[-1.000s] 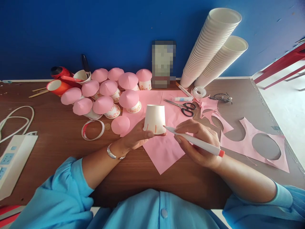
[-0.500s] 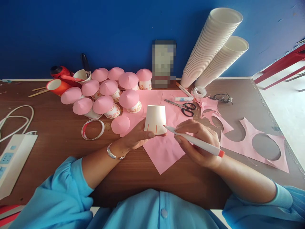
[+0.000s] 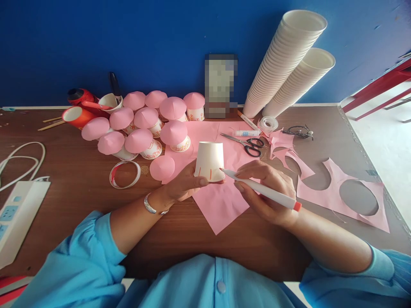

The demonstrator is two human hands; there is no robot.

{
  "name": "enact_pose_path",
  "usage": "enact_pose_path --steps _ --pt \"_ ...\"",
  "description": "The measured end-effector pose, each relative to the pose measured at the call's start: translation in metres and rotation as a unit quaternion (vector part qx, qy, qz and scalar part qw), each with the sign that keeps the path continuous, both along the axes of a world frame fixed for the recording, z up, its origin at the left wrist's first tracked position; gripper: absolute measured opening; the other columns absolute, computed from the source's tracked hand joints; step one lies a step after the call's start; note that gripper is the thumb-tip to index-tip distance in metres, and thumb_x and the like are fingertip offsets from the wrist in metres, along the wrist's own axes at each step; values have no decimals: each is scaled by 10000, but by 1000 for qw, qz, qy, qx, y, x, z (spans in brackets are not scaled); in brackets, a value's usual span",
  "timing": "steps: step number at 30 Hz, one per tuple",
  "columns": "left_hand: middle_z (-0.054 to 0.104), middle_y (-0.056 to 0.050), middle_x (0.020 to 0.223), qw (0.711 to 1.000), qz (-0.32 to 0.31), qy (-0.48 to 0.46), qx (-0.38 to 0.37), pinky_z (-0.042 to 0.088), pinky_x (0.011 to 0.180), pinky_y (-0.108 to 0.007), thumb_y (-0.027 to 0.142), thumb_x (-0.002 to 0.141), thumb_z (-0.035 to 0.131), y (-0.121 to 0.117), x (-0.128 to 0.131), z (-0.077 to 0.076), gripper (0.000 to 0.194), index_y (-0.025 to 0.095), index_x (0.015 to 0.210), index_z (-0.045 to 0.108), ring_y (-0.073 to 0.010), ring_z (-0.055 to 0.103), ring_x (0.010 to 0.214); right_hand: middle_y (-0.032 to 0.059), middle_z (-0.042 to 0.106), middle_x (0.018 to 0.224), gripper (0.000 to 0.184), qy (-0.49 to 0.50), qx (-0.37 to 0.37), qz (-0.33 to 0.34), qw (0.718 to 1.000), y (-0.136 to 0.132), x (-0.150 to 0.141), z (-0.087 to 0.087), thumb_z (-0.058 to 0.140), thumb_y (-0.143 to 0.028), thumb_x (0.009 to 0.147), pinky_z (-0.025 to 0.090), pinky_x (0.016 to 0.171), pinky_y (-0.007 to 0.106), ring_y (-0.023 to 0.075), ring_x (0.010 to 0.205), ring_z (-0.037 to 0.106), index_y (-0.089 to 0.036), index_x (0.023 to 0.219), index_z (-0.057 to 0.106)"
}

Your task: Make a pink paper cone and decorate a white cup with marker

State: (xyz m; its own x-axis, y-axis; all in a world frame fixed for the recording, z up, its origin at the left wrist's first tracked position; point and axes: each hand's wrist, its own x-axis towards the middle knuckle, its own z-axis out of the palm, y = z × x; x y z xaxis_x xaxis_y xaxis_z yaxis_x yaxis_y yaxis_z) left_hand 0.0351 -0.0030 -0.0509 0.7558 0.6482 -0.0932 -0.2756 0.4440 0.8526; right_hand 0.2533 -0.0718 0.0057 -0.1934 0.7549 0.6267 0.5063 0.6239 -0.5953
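Note:
A white paper cup (image 3: 209,158), mouth down, is held by my left hand (image 3: 186,182), whose thumb presses near the rim. Short orange-red strokes stand on the cup's lower side. My right hand (image 3: 268,188) grips a white marker pen (image 3: 269,191) with a red end, its tip at the cup's right side near the rim. Beneath both hands lies a pink paper sheet (image 3: 221,209). Just behind the cup are black-handled scissors (image 3: 252,145) and a glue stick (image 3: 246,133). A loose pink paper cone (image 3: 162,167) lies left of the cup.
Several decorated cups with pink cone roofs (image 3: 173,132) stand at the back left. Tall stacks of paper cups (image 3: 285,64) lean on the blue wall. Pink paper scraps (image 3: 327,192) and a tape roll (image 3: 268,124) lie right. A cut cup ring (image 3: 125,174) and power strip (image 3: 22,218) are left.
Almost nothing differs. The cup sits very slightly lower, and the pen tip stays at its right side. Both hands keep their hold.

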Motion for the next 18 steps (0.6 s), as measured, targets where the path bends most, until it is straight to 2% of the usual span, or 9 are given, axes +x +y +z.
enact_pose_path --steps 7,11,18 --pt "743 -81 1034 1000 -7 7 8 569 967 -437 510 808 864 -1 -1 1 484 189 1130 696 -252 708 1003 37 747 824 76 0 -8 2 1000 0 0 0 664 -159 974 583 605 253 166 712 750 -213 1025 651" --pt "735 -75 1032 1000 -17 11 6 560 996 -469 551 793 869 0 -2 0 518 198 1127 691 -264 708 1025 44 747 829 73 0 -4 1 1000 0 0 -1 669 -161 973 585 610 253 167 717 752 -208 1026 649" --pt "741 -89 1048 1000 -17 7 2 551 1006 -482 513 800 876 0 -2 0 505 198 1144 683 -276 714 1031 47 745 836 60 0 -4 -1 1000 0 0 -2 658 -171 987 592 619 260 165 722 749 -207 1028 631"
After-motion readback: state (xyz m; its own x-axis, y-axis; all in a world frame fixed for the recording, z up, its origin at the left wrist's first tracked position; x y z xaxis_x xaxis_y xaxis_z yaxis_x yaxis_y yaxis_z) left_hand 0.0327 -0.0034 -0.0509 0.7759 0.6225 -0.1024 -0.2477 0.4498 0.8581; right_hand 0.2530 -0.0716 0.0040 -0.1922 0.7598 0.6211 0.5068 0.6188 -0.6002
